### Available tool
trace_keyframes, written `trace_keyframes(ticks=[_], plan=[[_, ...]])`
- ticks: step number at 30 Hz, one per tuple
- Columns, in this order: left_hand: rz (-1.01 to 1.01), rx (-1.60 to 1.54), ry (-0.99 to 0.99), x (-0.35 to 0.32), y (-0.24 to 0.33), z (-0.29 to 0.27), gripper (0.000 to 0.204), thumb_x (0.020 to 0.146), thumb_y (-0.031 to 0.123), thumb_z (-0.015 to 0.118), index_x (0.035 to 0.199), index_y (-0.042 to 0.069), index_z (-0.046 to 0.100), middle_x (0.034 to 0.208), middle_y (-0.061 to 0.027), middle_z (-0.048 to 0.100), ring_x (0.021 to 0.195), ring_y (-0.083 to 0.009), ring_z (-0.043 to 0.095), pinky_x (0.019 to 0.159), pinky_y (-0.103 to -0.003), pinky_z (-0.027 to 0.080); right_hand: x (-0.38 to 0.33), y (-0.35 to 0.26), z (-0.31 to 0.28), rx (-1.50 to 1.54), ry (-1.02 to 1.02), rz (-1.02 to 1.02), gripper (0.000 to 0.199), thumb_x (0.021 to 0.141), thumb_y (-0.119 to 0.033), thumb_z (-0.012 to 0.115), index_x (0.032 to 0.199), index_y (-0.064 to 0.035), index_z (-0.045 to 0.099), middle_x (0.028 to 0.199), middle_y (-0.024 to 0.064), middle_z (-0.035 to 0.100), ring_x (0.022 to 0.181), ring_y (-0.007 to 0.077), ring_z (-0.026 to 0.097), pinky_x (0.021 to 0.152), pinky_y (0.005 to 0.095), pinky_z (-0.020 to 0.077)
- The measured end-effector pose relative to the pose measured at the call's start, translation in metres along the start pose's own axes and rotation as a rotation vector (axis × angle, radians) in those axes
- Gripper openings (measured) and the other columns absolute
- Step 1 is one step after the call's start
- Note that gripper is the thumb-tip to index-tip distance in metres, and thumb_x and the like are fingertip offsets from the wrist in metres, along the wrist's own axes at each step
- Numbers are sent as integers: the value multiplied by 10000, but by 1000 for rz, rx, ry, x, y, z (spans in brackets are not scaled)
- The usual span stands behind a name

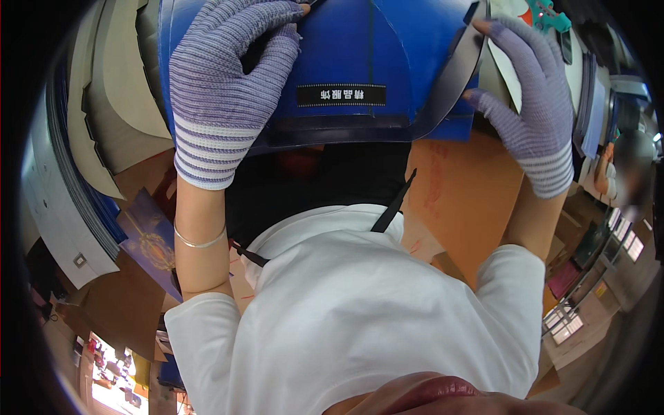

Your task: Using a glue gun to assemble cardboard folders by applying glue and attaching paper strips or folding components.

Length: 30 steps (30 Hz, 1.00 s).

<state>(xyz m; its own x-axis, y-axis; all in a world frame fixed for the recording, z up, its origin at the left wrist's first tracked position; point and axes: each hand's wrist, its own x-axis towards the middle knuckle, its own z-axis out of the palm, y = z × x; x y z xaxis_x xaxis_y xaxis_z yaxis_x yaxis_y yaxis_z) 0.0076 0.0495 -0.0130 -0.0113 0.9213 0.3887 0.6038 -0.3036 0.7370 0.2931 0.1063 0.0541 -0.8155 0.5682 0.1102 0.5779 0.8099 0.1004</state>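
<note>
Blue sheet, glossy; black label; dark curved strip.

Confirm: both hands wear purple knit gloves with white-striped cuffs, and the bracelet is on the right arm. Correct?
Wrong arm: the head view shows the bracelet on the left arm. The rest stands: left hand and right hand both wear purple knit gloves with white-striped cuffs.

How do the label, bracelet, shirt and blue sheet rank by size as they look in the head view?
Largest to smallest, by look:
1. Shirt
2. Blue sheet
3. Label
4. Bracelet
</note>
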Motion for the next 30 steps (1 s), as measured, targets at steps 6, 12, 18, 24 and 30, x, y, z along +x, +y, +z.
trace_keyframes(ticks=[6,12,18,24,30], plan=[[137,-44,-27,-9,-22,3,233,871,-10,667,1094,42,714,1121,-112,701,966,-196,690,857,-287,568,-9,-43,41,726,402,593,473,849,-10,705,1302,-49,576,1151,124,654,1038,199,640,944,329,502],[85,-22,-47,-8,-16,3,241,860,-33,662,1086,35,713,1113,-114,700,1004,-199,677,861,-287,565,18,-73,58,561,440,621,419,799,-45,759,1207,-91,672,806,-2,556,668,76,518,645,219,465],[102,-28,-13,-8,-15,4,233,852,-27,671,1071,35,721,1108,-116,702,1017,-216,677,892,-307,555,26,-81,54,480,391,592,412,793,18,709,1186,-103,706,704,3,506,578,76,471,559,218,424],[140,1,-2,-7,-16,4,236,846,-22,682,1070,40,725,1098,-119,705,1018,-225,680,914,-321,549,25,-83,54,359,430,540,444,774,51,677,1186,-110,711,668,17,510,557,75,468,532,226,407],[142,1,0,-8,-16,4,232,849,-16,684,1070,41,726,1096,-118,707,1026,-229,680,922,-324,546,24,-81,53,435,399,505,453,769,62,666,1184,-113,713,665,17,514,556,77,470,526,226,398]])
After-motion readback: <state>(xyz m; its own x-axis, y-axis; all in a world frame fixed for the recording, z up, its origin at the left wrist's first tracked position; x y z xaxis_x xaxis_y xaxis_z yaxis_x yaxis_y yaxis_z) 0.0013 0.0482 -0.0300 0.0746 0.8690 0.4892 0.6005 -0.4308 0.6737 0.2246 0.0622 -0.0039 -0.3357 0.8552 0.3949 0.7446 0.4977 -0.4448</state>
